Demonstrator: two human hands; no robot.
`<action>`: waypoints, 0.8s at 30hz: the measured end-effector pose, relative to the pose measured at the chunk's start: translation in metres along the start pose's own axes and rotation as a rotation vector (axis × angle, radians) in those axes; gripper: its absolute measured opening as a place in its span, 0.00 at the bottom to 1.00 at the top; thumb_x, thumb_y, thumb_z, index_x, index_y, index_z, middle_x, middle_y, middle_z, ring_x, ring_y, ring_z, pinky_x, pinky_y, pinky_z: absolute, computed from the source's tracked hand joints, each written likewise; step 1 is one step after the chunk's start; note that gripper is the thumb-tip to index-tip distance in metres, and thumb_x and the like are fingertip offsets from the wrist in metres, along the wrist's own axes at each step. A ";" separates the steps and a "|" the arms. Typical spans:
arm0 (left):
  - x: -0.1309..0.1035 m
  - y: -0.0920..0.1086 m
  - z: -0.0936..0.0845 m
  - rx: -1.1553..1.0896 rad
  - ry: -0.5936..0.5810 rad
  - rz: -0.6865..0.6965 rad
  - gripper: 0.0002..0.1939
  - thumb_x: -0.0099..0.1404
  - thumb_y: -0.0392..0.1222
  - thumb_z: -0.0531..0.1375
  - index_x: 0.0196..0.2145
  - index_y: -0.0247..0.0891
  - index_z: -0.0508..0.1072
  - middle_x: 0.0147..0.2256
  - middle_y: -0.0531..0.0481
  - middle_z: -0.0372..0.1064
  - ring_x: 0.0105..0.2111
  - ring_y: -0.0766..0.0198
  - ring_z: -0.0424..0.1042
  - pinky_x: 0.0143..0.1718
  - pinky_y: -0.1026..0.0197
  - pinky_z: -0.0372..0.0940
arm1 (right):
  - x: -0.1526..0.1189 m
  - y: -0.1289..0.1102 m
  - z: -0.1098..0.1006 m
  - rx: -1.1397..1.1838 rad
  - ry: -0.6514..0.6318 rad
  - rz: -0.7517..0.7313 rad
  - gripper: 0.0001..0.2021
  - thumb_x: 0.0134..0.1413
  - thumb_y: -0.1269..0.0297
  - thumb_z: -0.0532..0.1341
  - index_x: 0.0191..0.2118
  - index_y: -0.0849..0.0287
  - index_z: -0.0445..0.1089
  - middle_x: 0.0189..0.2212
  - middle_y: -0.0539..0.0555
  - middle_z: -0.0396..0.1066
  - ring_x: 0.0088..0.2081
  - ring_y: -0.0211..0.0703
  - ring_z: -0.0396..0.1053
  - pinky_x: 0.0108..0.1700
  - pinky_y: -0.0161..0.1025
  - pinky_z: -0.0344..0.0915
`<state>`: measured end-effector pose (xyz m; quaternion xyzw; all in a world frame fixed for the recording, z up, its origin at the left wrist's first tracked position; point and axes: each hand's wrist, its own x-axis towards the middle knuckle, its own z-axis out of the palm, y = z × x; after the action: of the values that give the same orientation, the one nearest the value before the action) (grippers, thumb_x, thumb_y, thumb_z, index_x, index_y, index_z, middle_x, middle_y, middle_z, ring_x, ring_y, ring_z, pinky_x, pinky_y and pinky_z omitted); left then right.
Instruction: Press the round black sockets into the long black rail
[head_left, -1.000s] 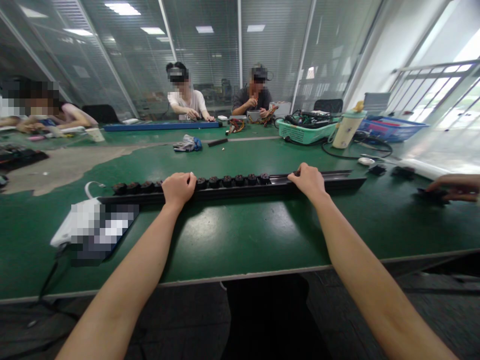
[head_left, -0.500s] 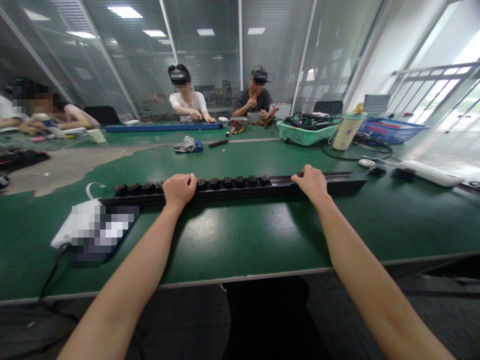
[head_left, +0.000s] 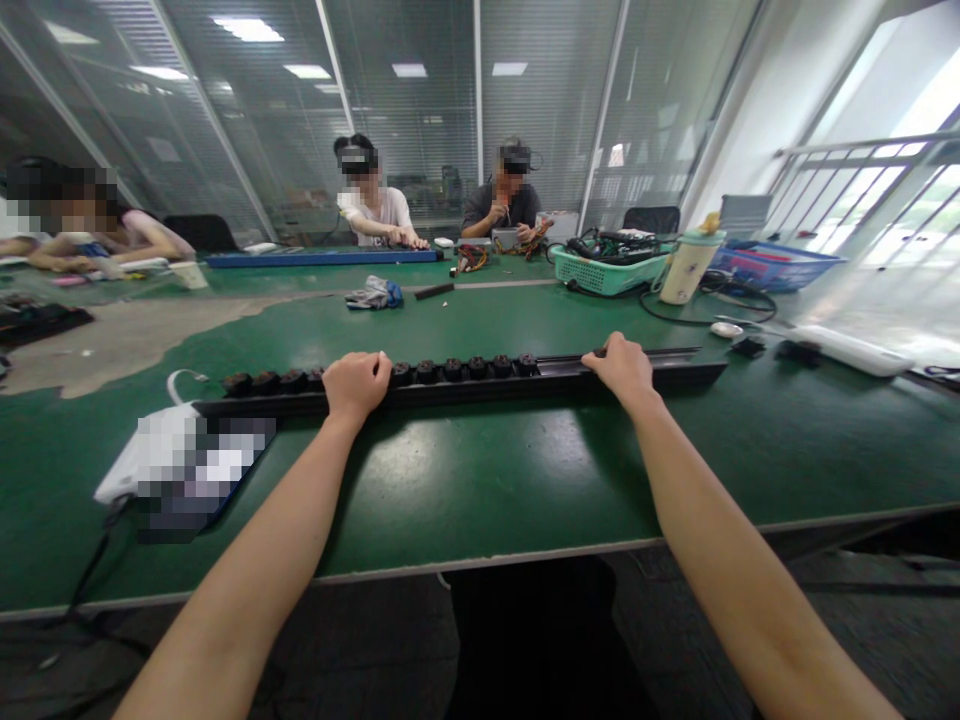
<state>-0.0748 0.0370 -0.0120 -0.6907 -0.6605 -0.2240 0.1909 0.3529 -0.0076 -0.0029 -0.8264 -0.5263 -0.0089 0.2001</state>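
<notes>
A long black rail (head_left: 465, 388) lies across the green table in front of me. Round black modules (head_left: 478, 367) stand in a row along its left and middle part, and the channel to their right is bare. My left hand (head_left: 356, 385) is closed around the rail among the modules, its fingers curled over the far side. Toward the right part, my right hand (head_left: 621, 365) grips the rail with bent fingers; a small dark piece shows by its fingertips, too small to name.
A white device (head_left: 150, 455) and a phone (head_left: 217, 475) lie by the rail's left end. Beyond are a grey-blue cloth (head_left: 373, 293), a green basket (head_left: 607, 272), a cream tumbler (head_left: 691, 268) and a blue basket (head_left: 787, 268). Several people sit around the table.
The view has shifted slightly. Both hands keep their places on the rail. Across the table, one person's hands have moved a little along a blue bar.
</notes>
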 end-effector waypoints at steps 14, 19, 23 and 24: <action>-0.001 0.001 -0.002 0.011 0.000 0.008 0.27 0.76 0.49 0.46 0.32 0.38 0.81 0.38 0.36 0.80 0.38 0.48 0.76 0.32 0.55 0.53 | 0.023 0.045 0.019 0.211 0.023 -0.262 0.12 0.58 0.51 0.66 0.36 0.52 0.66 0.30 0.54 0.74 0.34 0.50 0.71 0.37 0.41 0.62; -0.001 0.001 -0.001 0.011 0.007 -0.002 0.27 0.76 0.49 0.46 0.33 0.37 0.81 0.38 0.35 0.80 0.38 0.48 0.75 0.32 0.55 0.54 | 0.021 0.050 0.026 0.322 0.107 -0.332 0.14 0.54 0.51 0.66 0.31 0.51 0.62 0.28 0.53 0.72 0.33 0.48 0.69 0.38 0.42 0.61; -0.001 0.002 -0.001 0.016 0.001 -0.007 0.27 0.76 0.50 0.45 0.33 0.37 0.81 0.38 0.36 0.80 0.38 0.48 0.76 0.33 0.54 0.54 | 0.023 0.050 0.026 0.304 0.134 -0.366 0.13 0.55 0.51 0.65 0.31 0.51 0.63 0.29 0.54 0.73 0.34 0.49 0.70 0.40 0.43 0.62; -0.001 0.002 -0.002 0.014 -0.003 -0.006 0.27 0.76 0.50 0.45 0.33 0.37 0.81 0.38 0.36 0.80 0.39 0.48 0.76 0.33 0.54 0.54 | 0.023 0.051 0.027 0.297 0.135 -0.370 0.12 0.56 0.51 0.64 0.31 0.52 0.64 0.29 0.54 0.73 0.34 0.49 0.70 0.41 0.43 0.63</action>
<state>-0.0730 0.0352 -0.0113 -0.6876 -0.6644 -0.2191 0.1942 0.4023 0.0030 -0.0385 -0.6750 -0.6495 -0.0233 0.3491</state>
